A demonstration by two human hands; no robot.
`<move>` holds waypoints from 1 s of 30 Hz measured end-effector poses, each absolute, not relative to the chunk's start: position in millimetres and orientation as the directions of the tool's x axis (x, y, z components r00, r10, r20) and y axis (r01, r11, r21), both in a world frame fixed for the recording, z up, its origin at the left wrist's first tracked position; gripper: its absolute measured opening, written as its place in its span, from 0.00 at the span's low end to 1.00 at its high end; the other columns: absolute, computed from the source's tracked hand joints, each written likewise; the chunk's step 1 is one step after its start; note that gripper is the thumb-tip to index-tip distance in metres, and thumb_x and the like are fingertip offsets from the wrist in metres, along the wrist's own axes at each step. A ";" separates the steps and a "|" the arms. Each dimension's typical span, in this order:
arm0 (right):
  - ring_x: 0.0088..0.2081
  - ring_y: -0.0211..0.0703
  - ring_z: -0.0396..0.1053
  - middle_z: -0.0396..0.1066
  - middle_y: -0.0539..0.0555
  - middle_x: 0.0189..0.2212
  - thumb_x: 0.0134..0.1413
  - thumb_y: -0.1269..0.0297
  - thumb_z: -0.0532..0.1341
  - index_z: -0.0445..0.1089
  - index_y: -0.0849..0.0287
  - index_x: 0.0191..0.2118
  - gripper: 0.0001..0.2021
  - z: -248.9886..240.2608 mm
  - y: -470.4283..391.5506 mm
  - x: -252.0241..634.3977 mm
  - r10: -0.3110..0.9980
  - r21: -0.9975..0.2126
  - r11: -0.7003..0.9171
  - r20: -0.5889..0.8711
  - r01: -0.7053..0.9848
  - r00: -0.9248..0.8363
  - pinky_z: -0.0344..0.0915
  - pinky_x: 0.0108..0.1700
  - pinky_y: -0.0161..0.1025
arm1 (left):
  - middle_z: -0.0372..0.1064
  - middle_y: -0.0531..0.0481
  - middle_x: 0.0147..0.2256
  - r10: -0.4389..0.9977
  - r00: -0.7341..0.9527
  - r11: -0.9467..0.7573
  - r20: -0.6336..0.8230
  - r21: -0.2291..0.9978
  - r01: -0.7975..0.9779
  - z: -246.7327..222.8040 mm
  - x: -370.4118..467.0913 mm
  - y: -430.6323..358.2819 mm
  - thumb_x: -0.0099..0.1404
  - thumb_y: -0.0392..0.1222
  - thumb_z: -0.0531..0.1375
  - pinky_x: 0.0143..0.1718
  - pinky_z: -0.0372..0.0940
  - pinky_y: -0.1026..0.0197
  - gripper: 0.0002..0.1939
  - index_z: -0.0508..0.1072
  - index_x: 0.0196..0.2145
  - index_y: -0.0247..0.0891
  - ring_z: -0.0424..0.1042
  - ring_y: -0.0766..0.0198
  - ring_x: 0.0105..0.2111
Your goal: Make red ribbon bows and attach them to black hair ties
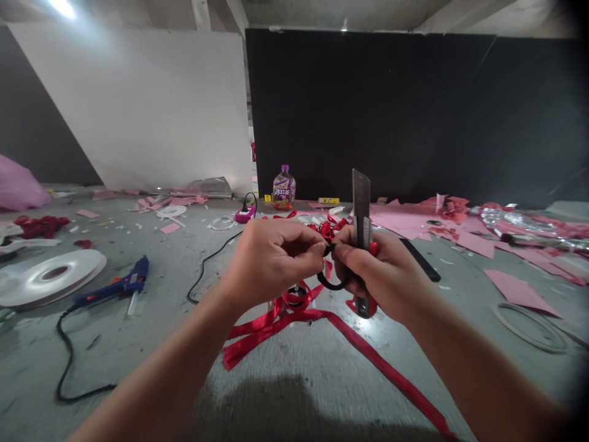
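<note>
At far left, a round white plastic spool (85, 265), cut off by the picture's edge, lies beside a blue glue gun (131, 281) with its nozzle pointing near. Farther back and toward the middle stands a clear bottle with a purple cap (284, 189); its label carries pale lettering too small to read surely. Near it, the left hand's grip (285, 252) pinches a thin black flexible band (332, 285) between thumb and forefinger. The band hangs mid-scene between both hands, its loop curving downward; its upper part is mostly hidden by fingertips. Below it, flat red fabric ribbon (368, 350) trails toward near right. The right hand's grip (384, 264) pinches the band too, while clasping a broad-bladed grey cutter knife (361, 191), long axis nearly upright, blade up; fingers hide its middle. Behind that hand lies a partly covered black flat object (421, 261), with pink paper sheets (396, 218) beyond.
</note>
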State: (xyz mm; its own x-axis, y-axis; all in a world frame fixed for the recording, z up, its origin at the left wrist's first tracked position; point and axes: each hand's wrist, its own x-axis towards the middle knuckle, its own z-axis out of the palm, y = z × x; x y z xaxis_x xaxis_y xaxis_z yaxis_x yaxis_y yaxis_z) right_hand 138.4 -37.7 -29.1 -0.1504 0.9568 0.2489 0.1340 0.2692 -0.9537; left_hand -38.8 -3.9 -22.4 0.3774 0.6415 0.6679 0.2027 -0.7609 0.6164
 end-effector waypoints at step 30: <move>0.24 0.37 0.60 0.62 0.47 0.21 0.57 0.69 0.59 0.67 0.57 0.30 0.05 -23.4 -48.2 139.8 0.572 -0.303 0.633 0.803 0.713 -0.167 0.57 0.27 0.37 | 0.78 0.50 0.34 0.274 0.403 -0.892 0.873 0.074 0.445 -20.2 -35.8 -16.7 0.68 0.36 0.58 0.34 0.67 0.64 0.08 0.77 0.34 0.37 0.75 0.66 0.33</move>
State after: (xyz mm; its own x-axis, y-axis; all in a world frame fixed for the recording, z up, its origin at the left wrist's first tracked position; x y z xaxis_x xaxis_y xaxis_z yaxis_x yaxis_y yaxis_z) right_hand 139.8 -48.2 -23.4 -0.1665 0.5718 0.8033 0.7129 0.6327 -0.3026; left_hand -35.8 -16.7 -20.2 0.4031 0.2739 0.8732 0.4451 -0.8924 0.0744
